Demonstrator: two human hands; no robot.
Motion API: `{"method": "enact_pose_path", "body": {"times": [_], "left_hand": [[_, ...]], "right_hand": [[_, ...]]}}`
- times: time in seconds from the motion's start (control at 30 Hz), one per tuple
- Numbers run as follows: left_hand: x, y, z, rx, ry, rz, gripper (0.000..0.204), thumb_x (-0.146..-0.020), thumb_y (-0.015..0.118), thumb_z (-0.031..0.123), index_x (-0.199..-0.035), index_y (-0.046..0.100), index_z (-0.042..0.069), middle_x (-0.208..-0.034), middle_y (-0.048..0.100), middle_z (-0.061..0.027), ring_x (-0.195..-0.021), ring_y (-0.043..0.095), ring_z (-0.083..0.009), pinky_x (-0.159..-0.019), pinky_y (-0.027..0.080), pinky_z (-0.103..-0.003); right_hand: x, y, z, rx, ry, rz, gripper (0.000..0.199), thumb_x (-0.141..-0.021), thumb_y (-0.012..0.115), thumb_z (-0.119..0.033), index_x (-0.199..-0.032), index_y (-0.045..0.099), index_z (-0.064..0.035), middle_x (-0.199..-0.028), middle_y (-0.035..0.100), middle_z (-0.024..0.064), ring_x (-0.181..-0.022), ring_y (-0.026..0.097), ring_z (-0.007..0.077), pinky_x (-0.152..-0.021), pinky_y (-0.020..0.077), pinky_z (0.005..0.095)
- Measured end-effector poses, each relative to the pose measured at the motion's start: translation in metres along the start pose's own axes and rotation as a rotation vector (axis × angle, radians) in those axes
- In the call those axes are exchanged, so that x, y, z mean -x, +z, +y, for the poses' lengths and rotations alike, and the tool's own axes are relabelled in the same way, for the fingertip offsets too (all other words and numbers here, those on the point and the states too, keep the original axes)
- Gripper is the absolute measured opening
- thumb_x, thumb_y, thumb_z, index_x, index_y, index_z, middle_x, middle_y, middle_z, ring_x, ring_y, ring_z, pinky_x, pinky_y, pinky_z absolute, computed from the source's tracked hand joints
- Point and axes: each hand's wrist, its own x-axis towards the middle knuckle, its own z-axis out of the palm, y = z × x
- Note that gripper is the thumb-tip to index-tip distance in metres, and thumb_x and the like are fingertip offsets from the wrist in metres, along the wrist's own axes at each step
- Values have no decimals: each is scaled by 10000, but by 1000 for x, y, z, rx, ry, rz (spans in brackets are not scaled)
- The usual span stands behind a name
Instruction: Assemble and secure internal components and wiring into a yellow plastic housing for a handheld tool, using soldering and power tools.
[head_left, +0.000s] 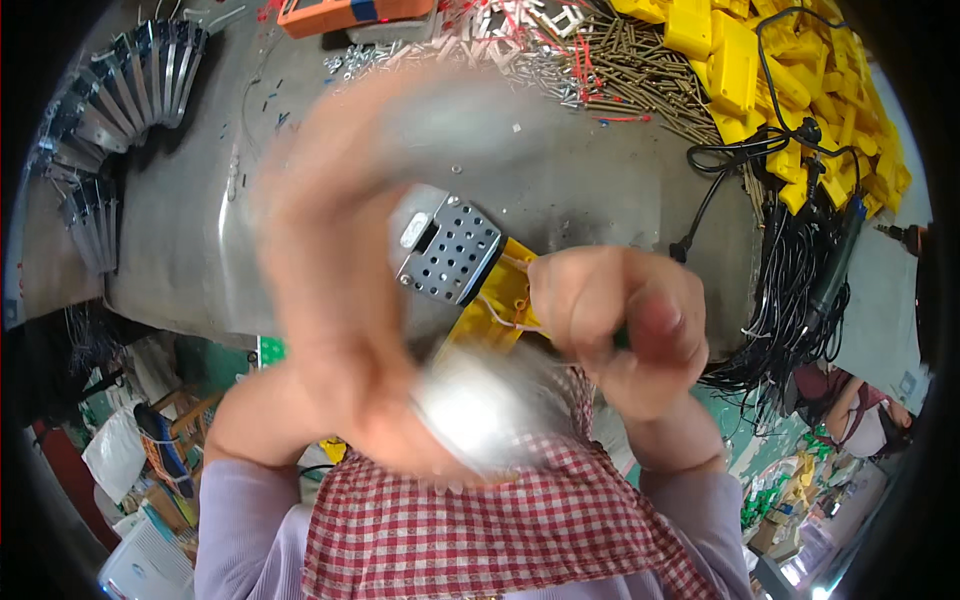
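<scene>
My left hand (340,300) is raised close to the camera and badly smeared by motion. A blurred shiny silver thing (480,410) is at its lower side, and a grey blur (460,125) lies by its upper part; I cannot make out either. My right hand (625,320) is closed, its fingers curled by a yellow plastic housing (475,325) with pale wires. Fixed at the housing's far end is a perforated metal plate (455,250) with small screws at its edge. Part of the housing is hidden behind my hands.
Yellow plastic housings (725,65) are heaped at far right, above black cables (800,290). Long screws (650,75) and small white parts (510,35) lie along the back beside an orange container (350,15). Metal strips (140,75) stand in rows at far left on the grey tabletop (200,230).
</scene>
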Motion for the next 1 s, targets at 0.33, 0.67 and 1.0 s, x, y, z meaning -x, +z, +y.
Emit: {"method": "enact_pose_path", "body": {"times": [0.33,0.67,1.0], "left_hand": [[-70,-17,-44,-505,1044,-712,645,-766,654,380,-1248,463,-4,-1197,516,-196,-1103,501,-375,-967,395,-429],[-32,-44,-54,-1140,1129,-347,639,-683,751,134,-1238,467,-9,-1086,564,-145,-988,540,-337,-870,439,-429],[-27,-31,-75,-1026,868,-522,682,-704,654,37,-1346,424,57,-838,638,-109,-662,619,-260,-608,518,-363]], "right_hand": [[-33,-44,5,-646,-17,-13,419,-950,360,-388,-737,515,-62,-652,537,40,-640,489,209,-590,389,335],[61,-111,-30,1551,187,147,340,-779,645,-73,-1115,594,-67,-1096,565,109,-1038,535,267,-1015,365,408],[82,-60,-12,1326,85,255,253,-727,683,-31,-976,653,-65,-898,585,63,-885,549,265,-871,423,405]]}}
